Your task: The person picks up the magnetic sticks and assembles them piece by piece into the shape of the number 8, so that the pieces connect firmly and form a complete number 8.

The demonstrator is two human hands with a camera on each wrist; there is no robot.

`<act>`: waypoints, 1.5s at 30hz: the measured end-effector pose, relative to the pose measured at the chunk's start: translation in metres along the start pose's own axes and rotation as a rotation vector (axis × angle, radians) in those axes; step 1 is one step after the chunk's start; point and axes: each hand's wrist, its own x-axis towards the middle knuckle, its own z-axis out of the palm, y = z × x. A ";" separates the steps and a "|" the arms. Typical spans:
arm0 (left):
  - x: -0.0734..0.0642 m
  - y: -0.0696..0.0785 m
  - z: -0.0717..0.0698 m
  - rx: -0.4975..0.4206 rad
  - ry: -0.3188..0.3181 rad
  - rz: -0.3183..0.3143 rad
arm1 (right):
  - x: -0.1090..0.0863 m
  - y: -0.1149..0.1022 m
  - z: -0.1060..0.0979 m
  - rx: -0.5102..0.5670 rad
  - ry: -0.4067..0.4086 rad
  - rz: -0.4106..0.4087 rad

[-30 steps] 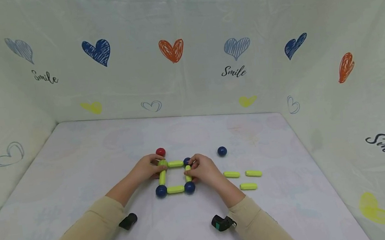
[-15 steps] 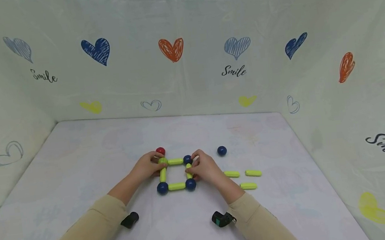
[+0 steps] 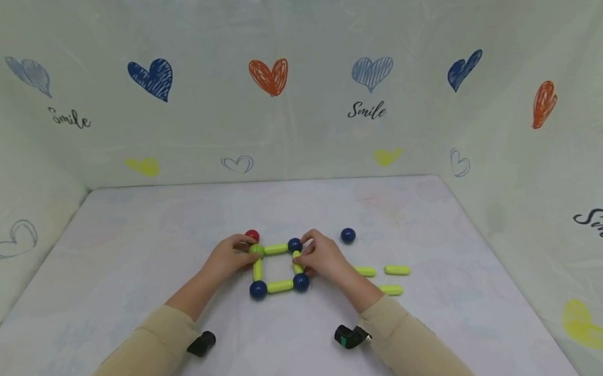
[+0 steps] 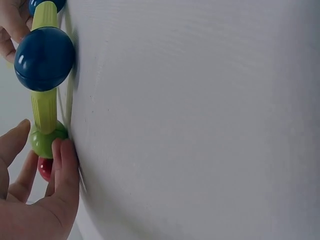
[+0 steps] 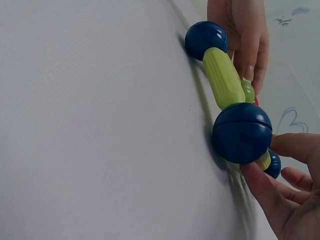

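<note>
Centre of the head view, and here's the square of yellow-green rods (image 3: 280,286) flat on the white tabletop (image 3: 277,364), blue balls (image 3: 258,290) at three corners, a green ball (image 3: 256,250) at the upper-left one! The left hand (image 3: 233,255) has thumb and fingers round that green ball, a red ball (image 3: 251,235) just above it, while the right hand (image 3: 323,257), well apart, pinches the right-side rod (image 3: 298,269). Right of centre, a loose blue ball (image 3: 348,235) sits above three loose rods (image 3: 397,270), two partly behind the forearm.
</note>
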 end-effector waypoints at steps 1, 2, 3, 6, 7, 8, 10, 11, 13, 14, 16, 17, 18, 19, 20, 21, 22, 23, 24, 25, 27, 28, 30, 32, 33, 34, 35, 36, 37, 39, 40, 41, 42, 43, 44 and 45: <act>-0.001 0.000 -0.001 -0.010 -0.004 0.002 | -0.001 0.000 -0.002 -0.003 0.002 -0.001; -0.003 0.000 -0.002 -0.018 -0.012 0.006 | -0.003 0.000 -0.004 -0.009 0.005 -0.002; -0.004 -0.001 -0.003 -0.026 -0.021 0.011 | -0.004 0.000 -0.007 -0.018 0.009 0.000; -0.009 -0.003 -0.006 -0.048 -0.039 0.012 | -0.009 0.001 -0.015 -0.067 0.018 0.004; -0.011 -0.004 -0.007 -0.052 -0.045 0.017 | -0.011 0.002 -0.019 -0.088 0.021 0.003; -0.013 -0.005 -0.007 -0.054 -0.052 0.017 | -0.013 0.003 -0.022 -0.104 0.023 0.004; -0.016 -0.006 -0.008 -0.058 -0.059 0.015 | -0.016 0.005 -0.028 -0.131 0.023 0.004; -0.017 -0.007 -0.008 -0.057 -0.062 0.015 | -0.018 0.007 -0.031 -0.142 0.023 0.000; -0.019 -0.008 -0.008 -0.047 -0.069 0.020 | -0.022 0.009 -0.036 -0.163 0.025 -0.011; -0.020 -0.009 -0.008 -0.045 -0.071 0.018 | -0.024 0.010 -0.039 -0.170 0.027 -0.018; -0.021 -0.010 -0.007 -0.034 -0.076 0.021 | -0.028 0.012 -0.043 -0.185 0.033 -0.031; -0.022 -0.010 -0.007 -0.028 -0.082 0.028 | -0.030 0.013 -0.046 -0.190 0.036 -0.034; -0.022 -0.010 -0.006 -0.026 -0.088 0.033 | -0.032 0.014 -0.048 -0.197 0.038 -0.042; -0.023 -0.011 -0.006 -0.025 -0.096 0.039 | -0.034 0.015 -0.050 -0.205 0.039 -0.046; -0.024 -0.011 -0.006 -0.028 -0.104 0.043 | -0.035 0.016 -0.052 -0.210 0.039 -0.048; -0.025 -0.012 -0.005 -0.033 -0.112 0.046 | -0.037 0.017 -0.053 -0.214 0.037 -0.049; -0.026 -0.012 -0.005 -0.038 -0.120 0.049 | -0.038 0.018 -0.055 -0.221 0.032 -0.051; -0.027 -0.013 -0.004 -0.046 -0.128 0.049 | -0.039 0.019 -0.057 -0.224 0.025 -0.054; -0.028 -0.013 -0.004 -0.051 -0.137 0.058 | -0.040 0.020 -0.058 -0.229 0.019 -0.055; -0.029 -0.014 -0.004 -0.055 -0.141 0.057 | -0.041 0.021 -0.060 -0.233 0.013 -0.054; -0.032 -0.014 -0.003 -0.054 -0.148 0.058 | -0.044 0.023 -0.063 -0.244 0.006 -0.058; -0.033 -0.014 -0.003 -0.049 -0.151 0.061 | -0.045 0.025 -0.064 -0.255 0.004 -0.059; -0.036 -0.014 -0.003 -0.035 -0.155 0.061 | -0.047 0.027 -0.067 -0.275 0.005 -0.059; -0.038 -0.013 -0.002 -0.023 -0.158 0.057 | -0.049 0.030 -0.070 -0.295 0.006 -0.058; -0.039 -0.013 -0.002 -0.017 -0.163 0.060 | -0.049 0.031 -0.072 -0.304 0.005 -0.056; -0.040 -0.013 -0.002 -0.009 -0.169 0.065 | -0.049 0.032 -0.073 -0.313 0.003 -0.052; -0.041 -0.013 -0.002 -0.007 -0.171 0.062 | -0.049 0.032 -0.074 -0.323 0.001 -0.050; -0.042 -0.013 -0.001 -0.005 -0.176 0.063 | -0.049 0.033 -0.075 -0.334 -0.001 -0.045; -0.042 -0.014 -0.001 -0.002 -0.181 0.065 | -0.049 0.033 -0.076 -0.348 -0.004 -0.038; -0.043 -0.014 -0.001 0.007 -0.190 0.070 | -0.049 0.035 -0.078 -0.373 -0.011 -0.024; -0.043 -0.016 -0.001 0.012 -0.193 0.072 | -0.049 0.035 -0.079 -0.384 -0.014 -0.017; -0.042 -0.016 -0.001 0.016 -0.195 0.073 | -0.050 0.036 -0.079 -0.394 -0.016 -0.012; -0.042 -0.017 -0.001 0.026 -0.200 0.082 | -0.050 0.037 -0.080 -0.401 -0.021 -0.004; -0.042 -0.018 -0.001 0.033 -0.206 0.091 | -0.050 0.037 -0.080 -0.406 -0.025 0.001; -0.042 -0.019 -0.001 0.039 -0.212 0.098 | -0.050 0.038 -0.081 -0.409 -0.030 0.005; -0.042 -0.019 -0.001 0.044 -0.217 0.106 | -0.050 0.039 -0.081 -0.411 -0.034 0.009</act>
